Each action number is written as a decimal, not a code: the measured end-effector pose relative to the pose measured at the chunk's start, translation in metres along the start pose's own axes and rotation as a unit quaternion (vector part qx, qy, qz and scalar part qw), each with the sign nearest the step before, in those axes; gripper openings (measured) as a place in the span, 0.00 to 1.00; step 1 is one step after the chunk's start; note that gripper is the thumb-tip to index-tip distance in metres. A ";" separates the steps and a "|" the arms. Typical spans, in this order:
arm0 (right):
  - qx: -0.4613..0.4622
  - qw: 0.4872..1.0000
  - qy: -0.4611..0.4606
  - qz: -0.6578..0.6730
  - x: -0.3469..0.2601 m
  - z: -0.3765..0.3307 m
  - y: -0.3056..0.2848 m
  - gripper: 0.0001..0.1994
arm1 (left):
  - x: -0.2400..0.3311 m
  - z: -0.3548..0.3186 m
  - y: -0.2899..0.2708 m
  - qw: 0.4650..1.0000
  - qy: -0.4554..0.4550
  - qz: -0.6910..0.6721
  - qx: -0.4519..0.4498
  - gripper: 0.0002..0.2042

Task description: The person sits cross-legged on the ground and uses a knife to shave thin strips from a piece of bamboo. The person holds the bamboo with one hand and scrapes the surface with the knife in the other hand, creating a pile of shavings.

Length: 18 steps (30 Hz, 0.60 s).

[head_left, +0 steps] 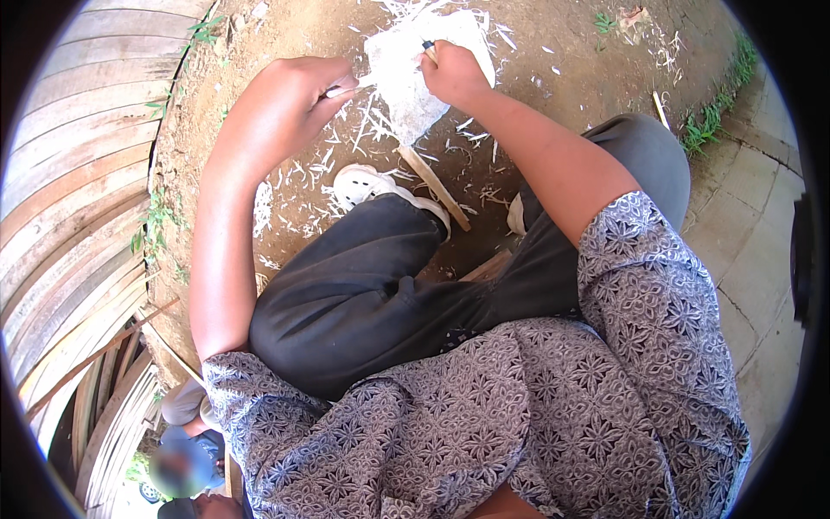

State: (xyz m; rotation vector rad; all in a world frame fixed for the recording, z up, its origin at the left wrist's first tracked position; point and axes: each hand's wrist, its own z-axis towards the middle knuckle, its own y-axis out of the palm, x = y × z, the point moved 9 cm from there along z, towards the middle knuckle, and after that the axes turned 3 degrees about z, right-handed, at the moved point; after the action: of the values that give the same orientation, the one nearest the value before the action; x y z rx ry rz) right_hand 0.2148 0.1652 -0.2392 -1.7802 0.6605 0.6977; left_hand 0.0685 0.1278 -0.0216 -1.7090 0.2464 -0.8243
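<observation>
My left hand [303, 97] is closed on a thin pale strip of wood [340, 90], which points toward a whitish piece of sacking [393, 108] on the ground. Above the sacking, my right hand [456, 78] is closed round a small tool [430, 54] with a light handle and a dark end. The rest of that tool is hidden by the hand or lost against the white, so its kind does not show. Pale wood shavings [367, 121] lie on and around the sacking. Between my hands there is a small gap.
A wooden stick [435, 189] lies by my white shoe [359, 183]. Stacked planks [86, 112] curve along the left. Paving slabs [735, 216] border the bare soil [571, 82] on the right. Other people [186, 467] are at the lower left.
</observation>
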 end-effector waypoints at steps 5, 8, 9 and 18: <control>0.006 0.998 0.038 0.054 0.021 0.008 0.012 0.17 | -0.011 -0.002 0.002 0.999 -0.044 0.002 -0.024 0.04; 0.034 0.997 0.066 0.019 0.036 0.008 0.002 0.16 | -0.014 -0.003 0.003 0.998 -0.051 -0.012 -0.021 0.05; 0.063 0.994 0.086 -0.002 0.047 0.010 -0.010 0.16 | -0.013 -0.003 0.003 0.999 -0.048 -0.017 -0.015 0.05; 0.062 0.993 0.035 0.094 0.014 -0.011 -0.042 0.18 | -0.016 0.010 -0.003 0.999 -0.038 0.023 0.011 0.06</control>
State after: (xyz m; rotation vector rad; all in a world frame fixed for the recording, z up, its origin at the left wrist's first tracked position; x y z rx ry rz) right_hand 0.2561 0.1647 -0.2203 -1.6481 0.9075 0.7073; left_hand 0.0629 0.1455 -0.0261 -1.7041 0.2234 -0.7240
